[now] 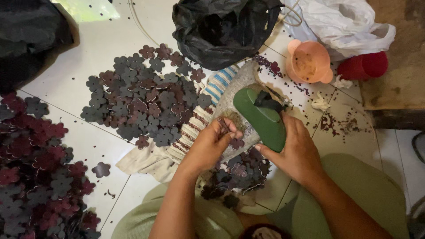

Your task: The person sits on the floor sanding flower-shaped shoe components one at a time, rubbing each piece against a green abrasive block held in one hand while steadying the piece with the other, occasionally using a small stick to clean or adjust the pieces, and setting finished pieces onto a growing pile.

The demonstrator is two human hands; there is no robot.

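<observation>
I am pinching a small flower cutout (pixel 222 125) in my left hand (pixel 211 146), grip pressed together on it, over a grey slab (pixel 234 95) on the floor. My right hand (pixel 295 152) is wrapping around a green block (pixel 262 118), grip closed on it. Cutouts are lying in a pile (pixel 144 99) to the left, and more (pixel 241 172) just below my hands.
</observation>
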